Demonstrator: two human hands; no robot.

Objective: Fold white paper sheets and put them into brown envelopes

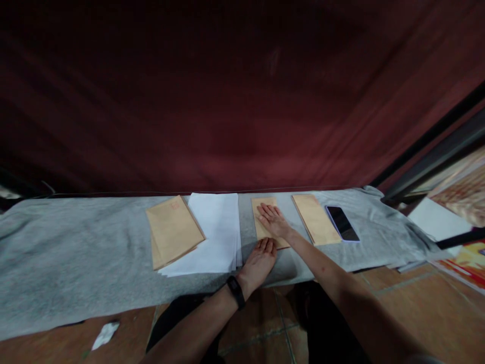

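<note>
A brown paper envelope (261, 230) lies on the grey cloth in front of me, partly covered by both hands. My right hand (273, 220) rests flat on its middle, fingers stretched toward the far edge. Lower down, my left hand (260, 260), with a black band on the wrist, lies with its fingertips on the near edge of that envelope. To the right is a stack of brown envelopes (316, 220). On the left, more brown envelopes (174, 230) overlap a pile of white paper sheets (217, 237).
A phone (342, 223) lies right of the envelope stack. Grey cloth (76, 247) covers the long surface, with a dark red panel (242, 111) rising behind. A crumpled white scrap (105, 335) is on the tiled floor. Printed papers (466, 260) are at the far right.
</note>
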